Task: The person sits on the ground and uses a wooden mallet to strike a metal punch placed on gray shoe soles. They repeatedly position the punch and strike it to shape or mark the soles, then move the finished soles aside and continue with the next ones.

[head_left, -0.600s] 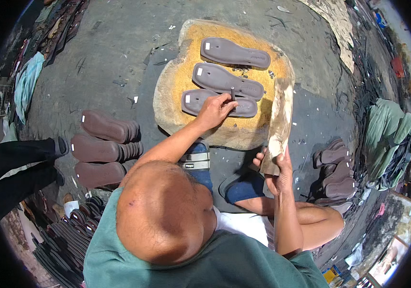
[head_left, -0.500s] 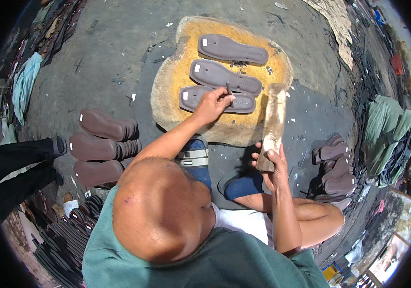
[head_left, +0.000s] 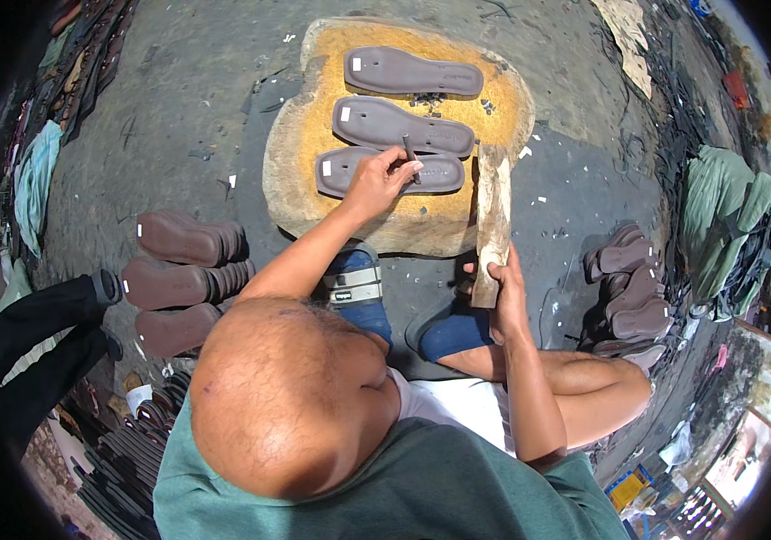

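Head view: my left hand (head_left: 375,186) pinches a dark rod (head_left: 409,151), slightly tilted, over the nearest sole (head_left: 444,173) of three lying in a row on a yellow-topped slab (head_left: 304,220). My right hand (head_left: 509,295) wraps the near end of a wooden bar (head_left: 493,202). Brown sole stacks (head_left: 168,282) sit on the floor (head_left: 179,117) to my left.
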A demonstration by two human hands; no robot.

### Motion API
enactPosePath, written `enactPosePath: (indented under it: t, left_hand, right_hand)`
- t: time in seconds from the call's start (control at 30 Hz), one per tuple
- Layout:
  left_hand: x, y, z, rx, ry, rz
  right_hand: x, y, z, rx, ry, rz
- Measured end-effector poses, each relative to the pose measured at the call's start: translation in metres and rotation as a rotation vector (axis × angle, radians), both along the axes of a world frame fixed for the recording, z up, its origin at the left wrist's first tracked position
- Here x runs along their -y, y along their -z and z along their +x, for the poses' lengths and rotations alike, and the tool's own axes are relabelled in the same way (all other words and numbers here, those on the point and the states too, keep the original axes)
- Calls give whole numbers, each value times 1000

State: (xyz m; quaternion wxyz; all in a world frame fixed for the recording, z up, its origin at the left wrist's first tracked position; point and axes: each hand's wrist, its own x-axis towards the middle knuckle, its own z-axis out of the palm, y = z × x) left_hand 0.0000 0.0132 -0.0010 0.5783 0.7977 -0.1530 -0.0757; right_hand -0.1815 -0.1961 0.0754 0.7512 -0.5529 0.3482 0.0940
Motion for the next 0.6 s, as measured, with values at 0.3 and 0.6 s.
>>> enactPosePath:
  t: [0.3,0.6]
  left_hand:
    - [4,0,-2,278,9,99]
    - [6,6,-11,437,40,134]
  right_hand:
    - [-10,-62,22,259,-109,-352]
    - [-9,-174,45,792,-64,-552]
